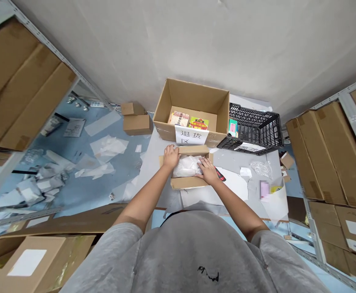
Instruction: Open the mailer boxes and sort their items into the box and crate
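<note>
Two hands: your left hand (171,156) at the small carton's (188,182) edge, grip unclear; your right hand (208,170) spread, unclenched, on the white package (186,166) inside.
Small carton: on the table (162,191).
Sign "退货区" (192,135): one, on the large box (165,131).
Black crate (274,127): one.

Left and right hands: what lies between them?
The head view shows a white-wrapped bundle inside the small open cardboard box, between the left hand and the right hand.
</note>
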`<state>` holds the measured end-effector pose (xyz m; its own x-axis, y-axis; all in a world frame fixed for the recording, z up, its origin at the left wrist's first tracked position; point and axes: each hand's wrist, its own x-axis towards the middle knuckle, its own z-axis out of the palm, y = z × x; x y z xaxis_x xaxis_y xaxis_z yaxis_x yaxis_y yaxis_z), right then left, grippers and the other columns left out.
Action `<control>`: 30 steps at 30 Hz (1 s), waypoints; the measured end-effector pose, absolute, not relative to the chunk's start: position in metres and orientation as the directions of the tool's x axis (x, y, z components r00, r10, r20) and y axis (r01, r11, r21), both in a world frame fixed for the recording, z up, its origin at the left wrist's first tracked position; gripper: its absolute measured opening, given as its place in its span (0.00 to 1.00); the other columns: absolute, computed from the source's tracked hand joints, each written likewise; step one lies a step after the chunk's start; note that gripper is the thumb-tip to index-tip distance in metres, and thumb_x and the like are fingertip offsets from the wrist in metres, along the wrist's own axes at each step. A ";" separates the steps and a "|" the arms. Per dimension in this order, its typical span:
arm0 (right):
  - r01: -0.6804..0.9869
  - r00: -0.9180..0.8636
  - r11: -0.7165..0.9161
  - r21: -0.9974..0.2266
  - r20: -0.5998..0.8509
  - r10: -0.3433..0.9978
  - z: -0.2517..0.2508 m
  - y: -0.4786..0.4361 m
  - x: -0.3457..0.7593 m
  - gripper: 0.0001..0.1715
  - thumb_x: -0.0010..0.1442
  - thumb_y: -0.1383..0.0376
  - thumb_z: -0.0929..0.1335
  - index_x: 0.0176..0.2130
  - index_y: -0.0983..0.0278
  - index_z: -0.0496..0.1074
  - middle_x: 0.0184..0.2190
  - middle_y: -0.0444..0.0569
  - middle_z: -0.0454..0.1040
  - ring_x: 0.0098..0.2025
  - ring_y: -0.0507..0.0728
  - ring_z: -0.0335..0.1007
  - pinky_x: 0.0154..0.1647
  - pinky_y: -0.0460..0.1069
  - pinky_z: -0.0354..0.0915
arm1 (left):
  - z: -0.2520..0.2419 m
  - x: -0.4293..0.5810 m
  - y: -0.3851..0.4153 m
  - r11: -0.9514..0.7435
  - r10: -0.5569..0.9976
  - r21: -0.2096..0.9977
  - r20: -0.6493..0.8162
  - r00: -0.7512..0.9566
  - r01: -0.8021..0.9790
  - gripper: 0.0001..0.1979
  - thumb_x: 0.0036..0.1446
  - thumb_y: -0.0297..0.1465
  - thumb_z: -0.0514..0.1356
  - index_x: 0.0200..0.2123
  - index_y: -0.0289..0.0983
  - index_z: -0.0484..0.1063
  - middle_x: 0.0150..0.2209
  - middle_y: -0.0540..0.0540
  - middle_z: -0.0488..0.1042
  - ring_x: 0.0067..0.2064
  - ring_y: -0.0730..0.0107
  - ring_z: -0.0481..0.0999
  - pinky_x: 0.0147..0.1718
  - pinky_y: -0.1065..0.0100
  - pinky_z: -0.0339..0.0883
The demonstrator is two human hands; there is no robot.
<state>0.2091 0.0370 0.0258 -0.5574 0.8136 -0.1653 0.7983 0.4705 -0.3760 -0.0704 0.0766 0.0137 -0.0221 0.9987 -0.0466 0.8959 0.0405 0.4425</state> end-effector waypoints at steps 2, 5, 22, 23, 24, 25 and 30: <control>0.784 -0.592 0.494 -0.375 -0.214 0.777 0.035 0.044 0.204 0.30 0.70 0.54 0.76 0.65 0.62 0.77 0.65 0.61 0.75 0.71 0.69 0.65 0.73 0.64 0.60 | 0.023 -0.056 0.059 -0.005 0.999 0.424 0.033 -0.010 0.906 0.20 0.70 0.33 0.59 0.63 0.38 0.73 0.66 0.30 0.69 0.69 0.38 0.64 0.67 0.43 0.58; 0.745 -0.650 0.517 -0.422 -0.281 0.706 0.044 0.052 0.194 0.18 0.73 0.58 0.73 0.59 0.62 0.81 0.53 0.57 0.81 0.61 0.65 0.73 0.68 0.59 0.66 | 0.029 -0.040 0.029 -0.139 0.985 0.456 -0.032 0.172 0.879 0.15 0.74 0.35 0.55 0.56 0.40 0.77 0.56 0.34 0.76 0.60 0.45 0.73 0.61 0.50 0.66; 0.848 -0.478 0.376 -0.374 -0.230 0.848 0.012 0.086 0.196 0.54 0.74 0.47 0.65 0.84 0.62 0.39 0.84 0.58 0.38 0.85 0.67 0.30 0.81 0.72 0.31 | -0.014 -0.030 0.037 -0.228 0.738 0.321 -0.559 0.378 0.919 0.30 0.71 0.43 0.62 0.72 0.39 0.69 0.77 0.33 0.61 0.76 0.48 0.63 0.71 0.54 0.61; 0.845 -0.479 0.372 -0.385 -0.235 0.846 0.011 0.088 0.198 0.54 0.73 0.48 0.65 0.84 0.62 0.40 0.84 0.57 0.38 0.85 0.67 0.30 0.82 0.72 0.32 | -0.017 -0.028 0.045 -0.224 0.709 0.311 -0.599 0.373 0.924 0.32 0.69 0.43 0.65 0.72 0.40 0.69 0.77 0.32 0.61 0.76 0.47 0.64 0.70 0.54 0.63; 0.837 -0.489 0.374 -0.398 -0.240 0.839 0.010 0.089 0.200 0.57 0.72 0.47 0.67 0.84 0.62 0.39 0.84 0.57 0.37 0.85 0.67 0.29 0.82 0.71 0.32 | -0.019 -0.026 0.052 -0.221 0.691 0.303 -0.622 0.368 0.927 0.35 0.65 0.43 0.68 0.72 0.40 0.69 0.76 0.32 0.62 0.75 0.45 0.64 0.69 0.53 0.64; 0.826 -0.507 0.385 -0.412 -0.245 0.826 0.009 0.090 0.203 0.60 0.70 0.47 0.69 0.84 0.61 0.38 0.84 0.57 0.35 0.85 0.67 0.28 0.82 0.70 0.33 | -0.022 -0.024 0.058 -0.219 0.681 0.295 -0.636 0.362 0.930 0.37 0.62 0.41 0.70 0.72 0.41 0.69 0.75 0.32 0.64 0.75 0.44 0.65 0.69 0.51 0.65; 0.760 -0.625 0.473 -0.445 -0.303 0.720 0.008 0.094 0.218 0.88 0.51 0.41 0.81 0.83 0.61 0.27 0.84 0.59 0.22 0.85 0.72 0.18 0.82 0.70 0.29 | -0.034 -0.011 0.068 -0.215 0.706 0.259 -0.625 0.333 0.942 0.41 0.55 0.29 0.72 0.72 0.42 0.70 0.76 0.30 0.61 0.77 0.40 0.59 0.72 0.41 0.59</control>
<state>0.2181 0.0943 0.0079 -0.6248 0.7196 -0.3029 0.7605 0.4730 -0.4449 -0.0114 0.0679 -0.0344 0.3330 0.7064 -0.6246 0.9417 -0.2147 0.2592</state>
